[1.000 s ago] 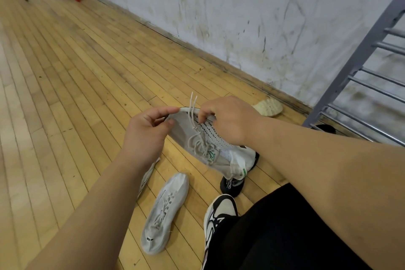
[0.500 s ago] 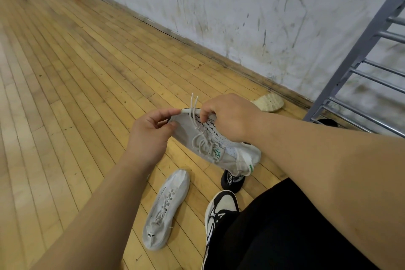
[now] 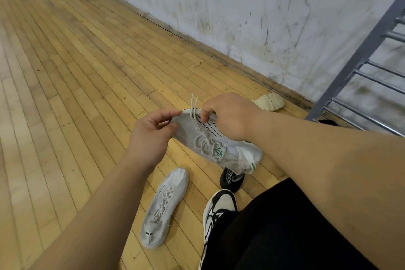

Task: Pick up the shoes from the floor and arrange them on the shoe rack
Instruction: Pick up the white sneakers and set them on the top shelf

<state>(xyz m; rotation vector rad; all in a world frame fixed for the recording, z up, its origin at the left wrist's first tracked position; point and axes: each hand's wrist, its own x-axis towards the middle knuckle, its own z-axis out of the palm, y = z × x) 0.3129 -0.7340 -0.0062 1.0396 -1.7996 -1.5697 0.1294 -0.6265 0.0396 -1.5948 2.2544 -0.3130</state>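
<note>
**Grey sneaker held in both hands above the floor; rack not yet loaded**

Both hands were closed on one grey sneaker (image 3: 215, 142), held in the air over the wooden floor (image 3: 76, 72). The left hand (image 3: 151, 136) pinched the toe end between thumb and fingers. The right hand (image 3: 228, 116) gripped the upper rim from above, near the laces, whose two loose ends stuck upward. The shoe lay tilted, toe up and left, heel drooping toward the lower right.

Its apparent mate, a second grey sneaker (image 3: 164, 206), lay flat on the boards below the hands. A black shoe (image 3: 231, 178) showed partly beneath the held shoe's heel. A pale sole-up shoe (image 3: 269, 102) rested near the wall's base. The black-and-white sneaker (image 3: 219, 208) appeared to be on the person's own foot.

The shoe rack (image 3: 359, 68) stood at the right, against the wall; the shelf bars in view carried nothing.

Judgement: pick-up done for the first shoe, placement pending. The next move likely calls for carrying it right and setting it sole-down across a pair of bars, leaving room beside it for the mate. Loose laces could snag between the bars.
</note>
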